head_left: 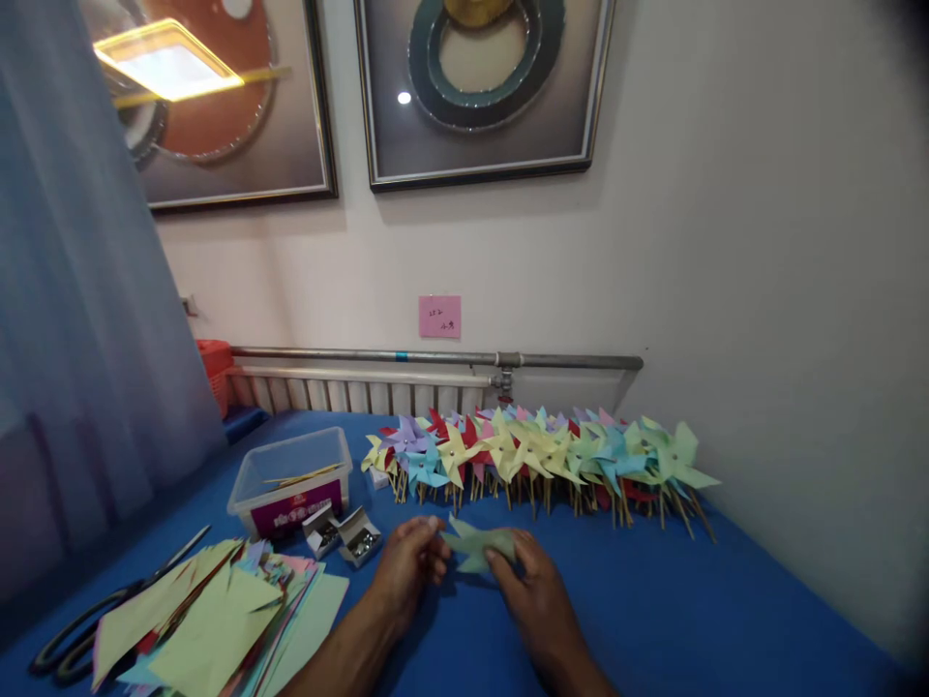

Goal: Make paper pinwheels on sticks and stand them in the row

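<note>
A pale green paper pinwheel [475, 548] is held between the thumb and fingers of my right hand [533, 581], low over the blue tabletop. My left hand [407, 569] is at the pinwheel's left side with its fingers curled and pinched together. What those fingers hold, if anything, is too small to make out. Just left of it stand two small open boxes of metal pins, one box [361, 537] nearer the hand and the other box [323, 530] beside it.
A clear plastic tub [290, 484] holds a few thin sticks. Stacked coloured paper [224, 620] and black-handled scissors [108, 615] lie at the left. Many finished pinwheels [529, 450] on sticks line the blue table's [653, 610] back edge, before a radiator [348, 395] and wall.
</note>
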Tool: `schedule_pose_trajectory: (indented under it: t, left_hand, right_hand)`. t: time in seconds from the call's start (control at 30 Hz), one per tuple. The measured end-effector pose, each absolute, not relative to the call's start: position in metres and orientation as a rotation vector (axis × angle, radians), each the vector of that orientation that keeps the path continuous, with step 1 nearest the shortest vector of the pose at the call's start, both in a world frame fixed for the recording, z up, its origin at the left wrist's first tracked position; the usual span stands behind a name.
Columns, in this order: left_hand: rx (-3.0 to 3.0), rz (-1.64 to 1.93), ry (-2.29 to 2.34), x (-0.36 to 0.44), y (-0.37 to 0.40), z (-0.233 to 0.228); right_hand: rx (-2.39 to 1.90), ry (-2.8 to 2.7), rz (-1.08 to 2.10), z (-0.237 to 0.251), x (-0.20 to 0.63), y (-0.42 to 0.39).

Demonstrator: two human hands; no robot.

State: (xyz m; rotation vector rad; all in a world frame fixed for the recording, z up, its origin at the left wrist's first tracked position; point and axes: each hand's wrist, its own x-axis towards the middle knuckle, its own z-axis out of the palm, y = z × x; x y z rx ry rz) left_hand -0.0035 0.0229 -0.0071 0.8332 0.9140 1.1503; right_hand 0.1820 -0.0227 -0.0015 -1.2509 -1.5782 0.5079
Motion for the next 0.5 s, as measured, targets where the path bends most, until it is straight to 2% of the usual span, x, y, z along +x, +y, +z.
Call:
schedule_pose_trajectory:
  t: [0.1,0.17,0.5]
  left_hand:
    - [0.944,1.253,0.914,-0.005,0.025,-0.007]
    - [1.001,1.246,0.85,-0.004,0.023,-0.005]
    - [0.987,1.168,0.812,0.007,0.014,-0.004]
  right_hand:
    - [-1.25,-1.319,0.873,-0.004,0.18,-0.018]
    - [-1.201,-1.197,1.005,-0.008,0.179,-0.015]
    - [-0.97,-1.055,1.286,-0.017,0.17,-0.015]
